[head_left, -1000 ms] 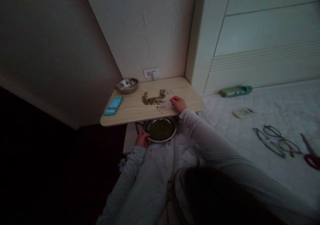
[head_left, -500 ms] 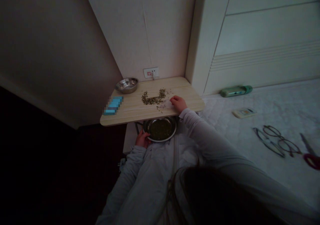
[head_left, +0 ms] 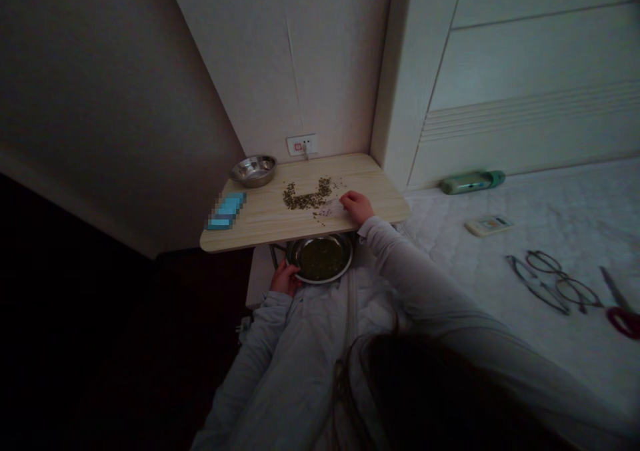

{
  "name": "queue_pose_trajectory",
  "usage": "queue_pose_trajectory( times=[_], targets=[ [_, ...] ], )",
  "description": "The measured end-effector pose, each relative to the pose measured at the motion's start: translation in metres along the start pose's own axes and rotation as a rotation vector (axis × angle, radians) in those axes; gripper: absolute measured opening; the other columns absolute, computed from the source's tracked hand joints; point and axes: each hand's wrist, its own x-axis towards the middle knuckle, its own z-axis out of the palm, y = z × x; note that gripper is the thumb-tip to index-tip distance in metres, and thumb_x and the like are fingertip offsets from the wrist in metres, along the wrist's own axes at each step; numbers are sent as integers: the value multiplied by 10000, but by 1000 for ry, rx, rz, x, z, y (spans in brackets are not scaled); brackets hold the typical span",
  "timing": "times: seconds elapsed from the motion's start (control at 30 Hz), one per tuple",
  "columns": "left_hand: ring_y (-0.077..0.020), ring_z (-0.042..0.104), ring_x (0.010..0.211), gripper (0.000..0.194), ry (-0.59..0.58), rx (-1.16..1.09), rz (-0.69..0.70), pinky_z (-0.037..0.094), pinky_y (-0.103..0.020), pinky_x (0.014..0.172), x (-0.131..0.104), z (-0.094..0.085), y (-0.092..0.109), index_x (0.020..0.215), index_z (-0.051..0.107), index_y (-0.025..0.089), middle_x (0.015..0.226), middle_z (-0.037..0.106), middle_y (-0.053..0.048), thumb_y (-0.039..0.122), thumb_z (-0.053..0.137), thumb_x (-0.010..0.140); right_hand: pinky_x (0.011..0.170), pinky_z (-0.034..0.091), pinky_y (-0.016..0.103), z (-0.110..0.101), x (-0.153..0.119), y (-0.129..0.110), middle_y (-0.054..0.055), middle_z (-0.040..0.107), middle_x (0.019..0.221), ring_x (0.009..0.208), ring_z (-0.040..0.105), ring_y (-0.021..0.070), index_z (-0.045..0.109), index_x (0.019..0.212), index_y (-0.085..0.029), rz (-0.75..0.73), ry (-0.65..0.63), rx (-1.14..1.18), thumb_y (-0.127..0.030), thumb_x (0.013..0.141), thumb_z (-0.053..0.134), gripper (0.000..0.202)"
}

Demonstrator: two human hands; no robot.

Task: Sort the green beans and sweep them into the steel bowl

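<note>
My left hand [head_left: 285, 279] grips the left rim of a metal bowl [head_left: 320, 280] on my lap, partly under the table edge. A layer of small dark green beans or seeds [head_left: 323, 257] covers its bottom. Over the right part of the table, my right hand [head_left: 356, 208] is closed, pinching a thin, pale, see-through piece of plastic [head_left: 330, 207]. The plastic lies at the edge of a U-shaped spread of small green beans or seeds [head_left: 303, 201] on the tabletop. A few darker bits are scattered near it.
The small wooden table [head_left: 265, 227] stands against the wall. On it are a second metal bowl [head_left: 255, 172] and a blurred blue phone-like object [head_left: 227, 211]. To the right, the white bed [head_left: 450, 251] holds a green bottle [head_left: 470, 182], a remote [head_left: 489, 225], glasses [head_left: 545, 284] and red-handled scissors [head_left: 623, 321].
Hardly anything differs. The plastic in my right hand has shifted very slightly at the edge of the spread; my left hand stays on the bowl.
</note>
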Motion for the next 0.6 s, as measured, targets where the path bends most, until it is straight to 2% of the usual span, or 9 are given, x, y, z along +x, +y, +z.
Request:
queue_pose_trajectory(
  times=[0.6],
  targets=[
    [-51,390,295,242,-11,5,3,252,-153,265,0,-1,0,702,444,183,420,458,85,108,500,479,528,323,210,1,0,1,-42,471,488,504,420,70,510,603,-155,-6,10,7,-325,589,410,198]
  ],
)
